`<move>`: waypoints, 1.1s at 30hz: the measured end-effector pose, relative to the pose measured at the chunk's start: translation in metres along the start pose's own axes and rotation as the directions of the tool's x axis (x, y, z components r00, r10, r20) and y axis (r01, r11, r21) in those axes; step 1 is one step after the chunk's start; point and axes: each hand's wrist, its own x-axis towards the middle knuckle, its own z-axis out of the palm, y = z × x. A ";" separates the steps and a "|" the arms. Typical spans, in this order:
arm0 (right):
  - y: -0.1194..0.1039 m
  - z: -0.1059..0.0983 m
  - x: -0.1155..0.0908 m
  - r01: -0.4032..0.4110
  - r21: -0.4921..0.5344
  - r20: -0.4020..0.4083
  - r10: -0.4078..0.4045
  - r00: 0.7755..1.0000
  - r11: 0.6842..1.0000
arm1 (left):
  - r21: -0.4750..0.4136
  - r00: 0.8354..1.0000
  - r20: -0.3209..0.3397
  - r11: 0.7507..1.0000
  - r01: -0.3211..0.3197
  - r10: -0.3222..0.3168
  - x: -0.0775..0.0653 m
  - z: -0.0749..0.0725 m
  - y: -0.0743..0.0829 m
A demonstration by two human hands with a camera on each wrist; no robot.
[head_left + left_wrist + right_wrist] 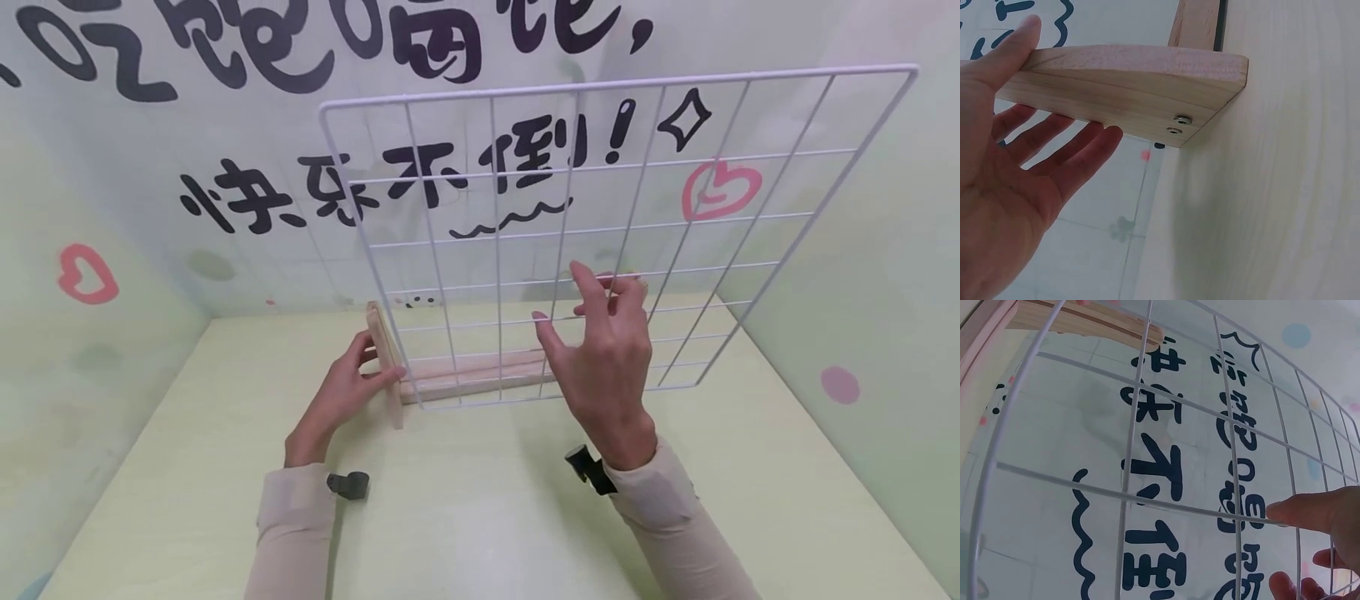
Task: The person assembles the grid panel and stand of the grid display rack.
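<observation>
A wooden stand has an upright end board (387,367) at its left and long rails (480,377) running right from it along the tabletop. My left hand (352,379) grips that board, thumb on one edge and fingers across the other. Two metal bolt heads (1179,124) show low on the board's outer face. A white wire grid panel (497,225) stands tilted at the rails, its lower edge overlapping them in the head view. My right hand (607,358) holds the panel near its lower middle, with fingers bent among the wires and some of them behind it.
The pale wood-grain table (450,517) meets a wall (247,275) with black lettering and pink hearts behind the panel. Side walls (885,350) rise at left and right. Dark wrist mounts (348,485) sit at both sleeve cuffs.
</observation>
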 end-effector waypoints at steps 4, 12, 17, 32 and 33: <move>-0.002 0.000 0.003 0.013 -0.002 -0.008 -0.013 1.000 1.000 | -0.031 1.000 0.011 0.999 -0.009 0.009 -0.002 0.001 0.000; -0.005 0.002 0.012 0.029 -0.046 -0.032 -0.031 0.999 0.998 | -0.029 1.000 0.011 1.000 -0.011 0.011 -0.007 0.002 0.000; -0.005 0.003 0.021 0.040 -0.050 -0.051 -0.043 0.998 0.998 | -0.021 1.000 0.007 1.000 -0.016 0.016 -0.005 0.002 0.002; -0.007 0.000 0.047 0.061 -0.035 -0.095 -0.064 0.993 0.998 | -0.018 1.000 0.000 1.000 -0.004 0.004 -0.009 0.002 0.005; -0.008 -0.001 0.049 0.059 -0.029 -0.096 -0.062 0.993 0.998 | -0.014 1.000 -0.002 1.000 -0.007 0.007 -0.009 0.003 0.005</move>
